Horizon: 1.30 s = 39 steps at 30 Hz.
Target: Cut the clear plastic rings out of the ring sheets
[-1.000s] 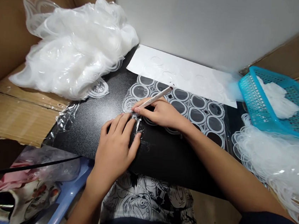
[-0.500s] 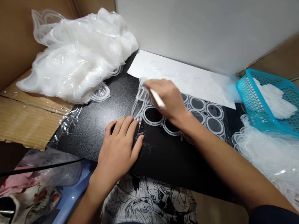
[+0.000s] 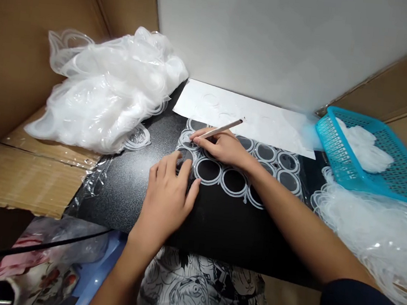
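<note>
A clear plastic sheet of white rings [image 3: 263,166] lies on a black board [image 3: 214,217]. My left hand [image 3: 170,192] lies flat on the sheet's left end, fingers spread and pressing it down. My right hand [image 3: 224,147] is closed round a thin pen-like tool [image 3: 222,129], its tip down on a ring at the sheet's far left corner.
A heap of clear plastic scrap [image 3: 108,89] sits at the back left. A white paper sheet [image 3: 247,116] lies behind the rings. A blue basket [image 3: 374,151] with white rings stands at the right, above a pile of loose rings [image 3: 366,228]. Cardboard walls surround the board.
My right hand lifted film off the sheet's left end, then came back down with the tool on the far left ring. My left hand shifted slightly forward.
</note>
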Each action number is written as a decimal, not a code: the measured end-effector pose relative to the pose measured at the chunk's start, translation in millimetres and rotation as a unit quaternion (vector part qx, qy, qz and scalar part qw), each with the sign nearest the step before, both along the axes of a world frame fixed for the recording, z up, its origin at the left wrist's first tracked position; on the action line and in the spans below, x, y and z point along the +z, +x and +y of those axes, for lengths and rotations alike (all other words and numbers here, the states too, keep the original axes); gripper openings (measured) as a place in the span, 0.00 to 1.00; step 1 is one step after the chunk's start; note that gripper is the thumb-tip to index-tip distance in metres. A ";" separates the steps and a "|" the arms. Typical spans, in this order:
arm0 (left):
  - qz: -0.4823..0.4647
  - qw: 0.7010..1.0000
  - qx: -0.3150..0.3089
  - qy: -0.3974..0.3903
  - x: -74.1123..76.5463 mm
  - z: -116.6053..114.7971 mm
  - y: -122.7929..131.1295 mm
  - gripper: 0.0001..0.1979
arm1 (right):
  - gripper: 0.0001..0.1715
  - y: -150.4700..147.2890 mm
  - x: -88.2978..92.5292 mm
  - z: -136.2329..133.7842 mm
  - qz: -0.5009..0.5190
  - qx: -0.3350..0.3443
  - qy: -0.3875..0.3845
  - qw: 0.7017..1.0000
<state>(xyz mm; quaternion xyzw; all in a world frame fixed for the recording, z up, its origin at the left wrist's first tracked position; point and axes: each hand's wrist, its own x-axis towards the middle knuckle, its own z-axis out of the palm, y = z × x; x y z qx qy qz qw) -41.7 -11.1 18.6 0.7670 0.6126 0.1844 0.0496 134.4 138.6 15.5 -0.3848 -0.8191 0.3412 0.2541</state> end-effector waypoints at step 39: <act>0.023 0.997 -0.019 -0.075 -13.0 25.9 4.6 0.26 | 0.20 -6.7 -8.2 -6.8 -0.163 0.024 0.278 0.946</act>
